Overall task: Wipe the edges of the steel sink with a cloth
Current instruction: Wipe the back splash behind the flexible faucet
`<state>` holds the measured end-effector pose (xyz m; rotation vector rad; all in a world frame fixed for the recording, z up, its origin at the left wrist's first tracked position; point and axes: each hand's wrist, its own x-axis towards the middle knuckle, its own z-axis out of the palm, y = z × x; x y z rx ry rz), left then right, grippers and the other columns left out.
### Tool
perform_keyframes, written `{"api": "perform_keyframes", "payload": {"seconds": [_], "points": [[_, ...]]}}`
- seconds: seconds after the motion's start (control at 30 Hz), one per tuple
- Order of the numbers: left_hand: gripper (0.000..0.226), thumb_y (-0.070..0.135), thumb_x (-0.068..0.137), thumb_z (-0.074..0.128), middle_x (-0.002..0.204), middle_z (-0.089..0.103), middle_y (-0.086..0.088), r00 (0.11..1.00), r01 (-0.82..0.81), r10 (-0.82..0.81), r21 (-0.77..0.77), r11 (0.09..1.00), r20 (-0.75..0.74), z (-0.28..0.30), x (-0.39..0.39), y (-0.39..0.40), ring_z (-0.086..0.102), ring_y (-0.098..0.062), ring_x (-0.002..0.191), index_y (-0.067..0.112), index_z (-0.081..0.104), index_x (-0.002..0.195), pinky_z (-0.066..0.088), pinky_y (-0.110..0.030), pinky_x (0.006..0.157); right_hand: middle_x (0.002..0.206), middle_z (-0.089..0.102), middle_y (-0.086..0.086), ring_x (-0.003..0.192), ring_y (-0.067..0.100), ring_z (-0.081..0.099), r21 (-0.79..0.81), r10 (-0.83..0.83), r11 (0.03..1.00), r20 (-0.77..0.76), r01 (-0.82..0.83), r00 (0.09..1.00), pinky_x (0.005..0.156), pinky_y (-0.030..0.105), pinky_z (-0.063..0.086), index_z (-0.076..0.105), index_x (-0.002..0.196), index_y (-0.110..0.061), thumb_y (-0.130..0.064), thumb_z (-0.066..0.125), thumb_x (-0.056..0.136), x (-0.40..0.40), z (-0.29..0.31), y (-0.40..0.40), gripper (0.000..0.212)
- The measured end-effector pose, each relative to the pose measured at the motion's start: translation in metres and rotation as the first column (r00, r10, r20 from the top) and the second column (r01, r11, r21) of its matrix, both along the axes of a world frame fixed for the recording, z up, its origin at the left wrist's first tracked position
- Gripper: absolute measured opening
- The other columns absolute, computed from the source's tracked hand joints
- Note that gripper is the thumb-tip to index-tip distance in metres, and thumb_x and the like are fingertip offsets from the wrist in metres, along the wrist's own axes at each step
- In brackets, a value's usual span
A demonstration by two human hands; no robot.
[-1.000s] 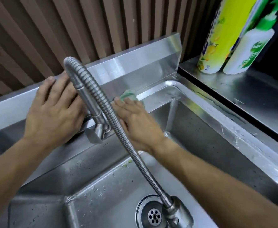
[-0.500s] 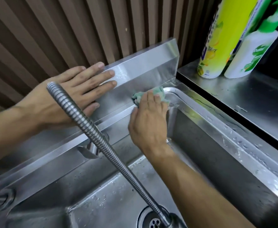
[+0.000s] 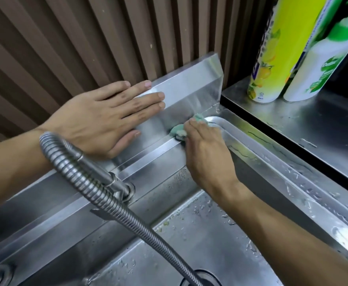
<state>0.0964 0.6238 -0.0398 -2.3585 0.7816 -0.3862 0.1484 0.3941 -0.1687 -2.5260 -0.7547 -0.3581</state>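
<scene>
The steel sink [image 3: 257, 145] fills the lower frame, its rim wet with droplets. My right hand [image 3: 207, 155] presses a small green cloth [image 3: 178, 130] onto the back rim close to the far right corner; most of the cloth is hidden under my fingers. My left hand [image 3: 107, 118] lies flat, fingers spread, on the slanted steel backsplash [image 3: 191, 87] just left of the cloth, holding nothing.
A flexible steel faucet hose [image 3: 115, 205] arcs from the rim across the basin toward the drain [image 3: 200, 278]. A yellow bottle [image 3: 278, 48] and a white-green bottle [image 3: 321, 65] stand on the steel counter [image 3: 313, 124] to the right. Brown slatted wall behind.
My right hand slid the cloth rightward along the back rim toward the corner. My left hand left the faucet neck and now rests flat on the backsplash.
</scene>
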Motion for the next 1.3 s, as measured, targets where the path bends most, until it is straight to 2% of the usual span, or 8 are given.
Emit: {"api": "perform_keyframes", "payload": {"seconds": [0.1, 0.17, 0.3, 0.6, 0.73, 0.87, 1.07, 1.3], "points": [[0.068, 0.037, 0.105, 0.028, 0.173, 0.011, -0.010, 1.000, -0.012, 0.012, -0.033, 0.999, 0.013, 0.000, -0.002, -0.002, 0.012, -0.026, 0.160, 0.008, 0.012, 0.165, 0.014, -0.043, 0.129, 0.114, 0.068, -0.003, 0.103, 0.016, 0.061, 0.523, -0.086, 0.836, -0.169, 0.163, 0.982, 0.097, 0.033, 0.047, 0.064, 0.127, -0.016, -0.015, 0.040, 0.106, -0.007, 0.017, 0.000, 0.031], [0.068, 0.037, 0.106, 0.027, 0.173, 0.011, -0.011, 1.000, -0.016, 0.017, -0.044, 0.999, 0.026, 0.000, -0.002, -0.004, 0.013, -0.026, 0.160, 0.006, 0.012, 0.164, 0.014, -0.043, 0.129, 0.132, 0.063, 0.005, 0.119, 0.024, 0.058, 0.705, -0.031, 0.655, -0.335, 0.273, 0.942, 0.104, 0.042, 0.048, 0.053, 0.140, -0.017, -0.025, 0.034, 0.110, -0.033, 0.036, 0.023, 0.036], [0.068, 0.037, 0.106, 0.027, 0.173, 0.012, -0.012, 0.999, -0.003, 0.004, -0.043, 0.999, 0.039, -0.002, -0.001, -0.002, 0.014, -0.028, 0.160, 0.005, 0.013, 0.164, 0.016, -0.045, 0.129, 0.171, 0.002, -0.017, 0.155, -0.005, -0.005, 0.820, 0.177, 0.460, -0.461, 0.341, 0.870, 0.127, 0.017, 0.003, 0.012, 0.164, -0.025, -0.025, 0.030, 0.112, -0.068, 0.047, 0.090, 0.055], [0.066, 0.035, 0.106, 0.026, 0.172, 0.017, -0.013, 0.997, 0.021, -0.018, -0.042, 0.999, 0.070, -0.005, -0.001, 0.000, 0.017, -0.031, 0.159, 0.004, 0.016, 0.164, 0.009, -0.045, 0.130, 0.171, 0.018, 0.008, 0.158, 0.020, 0.015, 0.817, -0.154, 0.113, -0.548, 0.565, 0.822, 0.120, 0.014, 0.006, 0.026, 0.161, -0.005, -0.017, 0.029, 0.112, 0.053, 0.064, 0.073, 0.050], [0.067, 0.034, 0.105, 0.027, 0.171, 0.016, -0.014, 0.997, 0.027, -0.025, -0.023, 0.999, 0.070, -0.004, 0.000, -0.001, 0.016, -0.033, 0.159, 0.003, 0.017, 0.163, 0.010, -0.049, 0.130, 0.172, 0.014, 0.007, 0.159, 0.018, 0.010, 0.835, -0.124, 0.177, -0.506, 0.521, 0.854, 0.114, 0.004, -0.001, 0.020, 0.163, -0.007, -0.019, 0.030, 0.113, 0.050, 0.060, 0.068, 0.052], [0.066, 0.035, 0.106, 0.025, 0.171, 0.017, -0.015, 0.997, 0.031, -0.030, -0.020, 0.999, 0.069, -0.005, 0.003, -0.002, 0.016, -0.033, 0.159, 0.003, 0.018, 0.163, 0.011, -0.050, 0.129, 0.172, -0.013, -0.007, 0.156, 0.008, -0.018, 0.854, 0.028, 0.381, -0.393, 0.354, 0.919, 0.124, 0.021, -0.014, -0.002, 0.164, -0.020, -0.020, 0.027, 0.112, -0.011, 0.051, 0.092, 0.059], [0.067, 0.035, 0.104, 0.026, 0.171, 0.019, -0.015, 0.998, 0.028, -0.025, -0.041, 0.999, 0.064, -0.007, 0.003, 0.000, 0.019, -0.034, 0.158, 0.003, 0.018, 0.163, 0.009, -0.049, 0.129, 0.173, 0.012, 0.004, 0.160, 0.023, 0.003, 0.821, -0.118, 0.385, -0.409, 0.421, 0.905, 0.129, 0.036, 0.006, 0.024, 0.162, -0.012, -0.012, 0.031, 0.110, 0.053, 0.060, 0.053, 0.052], [0.066, 0.034, 0.105, 0.031, 0.169, 0.022, -0.018, 0.996, 0.031, -0.030, -0.018, 0.999, 0.085, -0.005, 0.000, 0.000, 0.023, -0.034, 0.157, 0.001, 0.022, 0.162, 0.011, -0.048, 0.130, 0.167, 0.030, 0.014, 0.158, 0.033, 0.013, 0.590, 0.108, 0.797, 0.074, -0.131, 0.991, 0.130, 0.049, 0.008, 0.039, 0.156, -0.004, 0.003, 0.042, 0.104, 0.045, 0.036, 0.041, 0.053]]}}
